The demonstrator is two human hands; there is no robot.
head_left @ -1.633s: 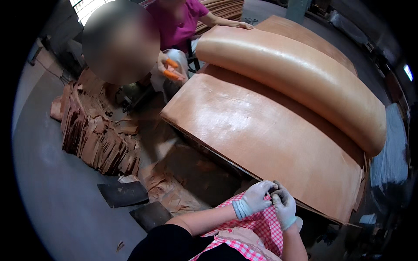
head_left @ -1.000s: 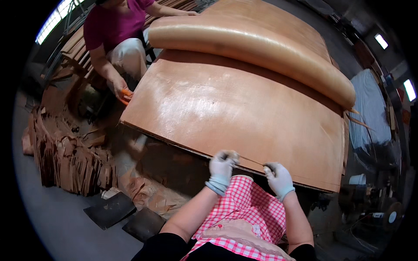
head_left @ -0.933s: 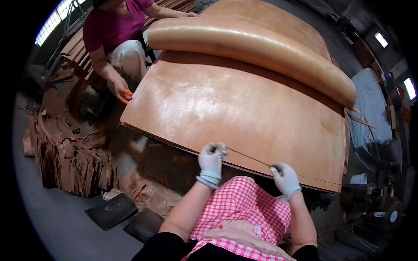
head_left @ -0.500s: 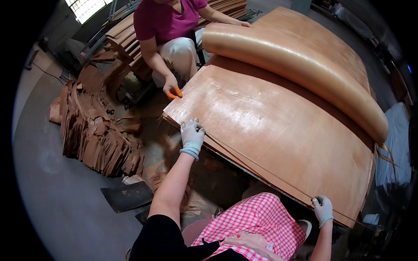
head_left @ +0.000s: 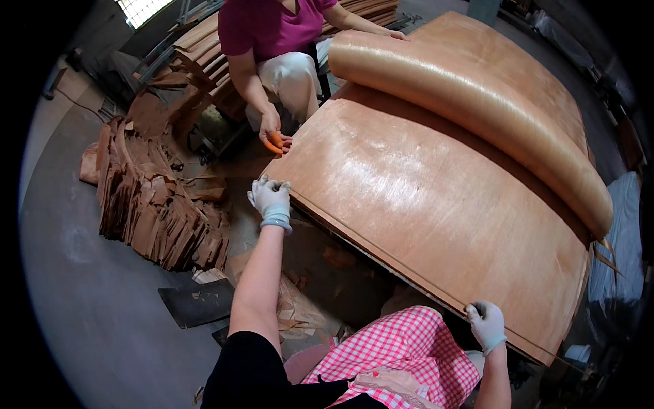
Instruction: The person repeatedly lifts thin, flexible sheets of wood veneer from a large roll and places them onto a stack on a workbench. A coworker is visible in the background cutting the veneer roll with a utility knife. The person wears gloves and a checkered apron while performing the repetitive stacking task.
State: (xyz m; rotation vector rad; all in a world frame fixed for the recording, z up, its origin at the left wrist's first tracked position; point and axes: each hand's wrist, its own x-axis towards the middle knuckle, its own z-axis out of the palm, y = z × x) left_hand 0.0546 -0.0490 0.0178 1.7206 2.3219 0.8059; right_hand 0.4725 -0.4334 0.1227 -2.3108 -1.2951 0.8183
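Observation:
A broad, reddish-brown wood veneer sheet (head_left: 409, 204) lies on a stack in front of me, its surface shiny in places. Along its near edge runs a thin veneer strip (head_left: 381, 247). My left hand (head_left: 271, 198), in a white glove, pinches the strip's left end by the sheet's near-left corner. Farther right, my gloved right hand (head_left: 486, 324) has thumb and fingers closed on the same strip at the edge. The exact grip of the left fingertips is partly hidden.
Across the sheet's far part lies a rolled-back veneer sheet (head_left: 470, 102). A co-worker in a purple top (head_left: 272, 31) sits at the far left, one hand with orange finger covers (head_left: 274, 143) by the corner. Veneer scraps (head_left: 157, 211) are piled at left; a dark board (head_left: 196, 303) lies on the floor.
Both my hands have shifted left along the near edge, the left one reaching the corner. The co-worker's near hand has turned, its fingers now curled at the sheet's edge.

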